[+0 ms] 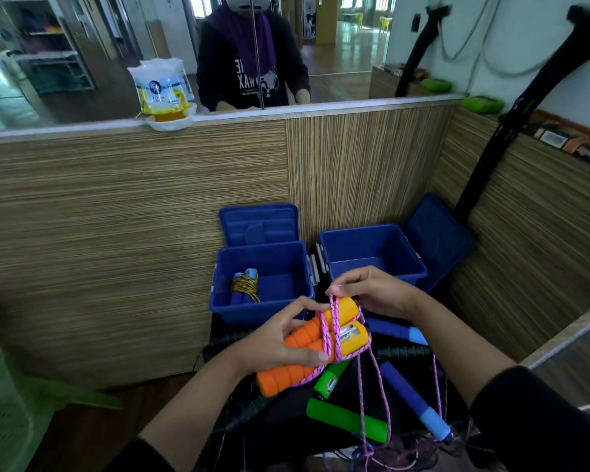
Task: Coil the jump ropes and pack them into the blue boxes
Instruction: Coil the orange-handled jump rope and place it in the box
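Note:
My left hand grips the two orange handles of a jump rope, held side by side. Pink cord is wound around them, and my right hand pinches a loop of that cord above the handles. Loose pink cord hangs down to the pile below. Behind stand two open blue boxes: the left box holds a coiled blue-handled rope with yellow-black cord, and nothing shows inside the right box.
Under my hands lie green handles, blue handles and black handles with tangled cords. Wood-panelled walls enclose the corner. A mirror above reflects a person. A green plastic chair stands at the left.

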Action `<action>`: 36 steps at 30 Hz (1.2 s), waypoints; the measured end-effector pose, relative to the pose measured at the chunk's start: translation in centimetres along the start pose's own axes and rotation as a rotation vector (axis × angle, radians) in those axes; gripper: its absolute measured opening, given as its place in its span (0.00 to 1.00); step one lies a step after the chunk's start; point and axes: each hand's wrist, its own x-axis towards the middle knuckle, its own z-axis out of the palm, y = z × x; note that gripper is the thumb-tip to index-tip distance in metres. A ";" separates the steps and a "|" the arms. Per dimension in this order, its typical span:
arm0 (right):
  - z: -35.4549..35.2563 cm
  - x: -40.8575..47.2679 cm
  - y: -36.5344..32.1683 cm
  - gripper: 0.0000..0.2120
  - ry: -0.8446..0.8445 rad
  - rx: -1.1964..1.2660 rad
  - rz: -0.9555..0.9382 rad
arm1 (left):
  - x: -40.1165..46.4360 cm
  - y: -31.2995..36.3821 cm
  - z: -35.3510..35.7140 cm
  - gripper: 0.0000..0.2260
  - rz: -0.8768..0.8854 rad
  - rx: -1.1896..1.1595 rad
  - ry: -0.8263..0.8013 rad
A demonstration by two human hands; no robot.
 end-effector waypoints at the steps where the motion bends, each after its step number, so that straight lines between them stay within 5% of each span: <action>1: -0.1 0.0 0.1 0.08 -0.012 0.063 0.013 | -0.1 0.2 0.1 0.29 0.017 -0.009 -0.014; 6: 2.4 0.4 2.1 0.09 0.136 0.306 0.099 | 0.7 1.2 0.7 0.35 0.167 -0.068 0.017; 10: 4.9 1.3 4.4 0.15 0.065 0.324 -0.041 | 1.8 0.9 -1.2 0.30 0.234 -0.136 0.332; 17: 4.9 -0.2 7.4 0.09 0.216 -0.379 -0.039 | 2.4 -3.5 -7.0 0.26 0.127 0.000 0.847; 21: 4.8 -2.0 6.1 0.08 0.178 -0.691 -0.069 | 2.2 -5.5 -8.3 0.24 0.039 0.086 0.992; 27: 3.4 -1.6 0.8 0.10 0.319 -0.718 -0.250 | 2.4 -7.4 -6.6 0.26 -0.069 0.251 0.691; 32: 1.5 0.4 -0.7 0.09 0.326 -0.639 -0.288 | 2.0 -5.3 -2.6 0.27 0.016 0.320 0.331; 36: 0.8 1.7 -0.5 0.10 0.276 -0.580 -0.242 | 1.7 -2.9 -0.3 0.25 0.121 0.316 0.195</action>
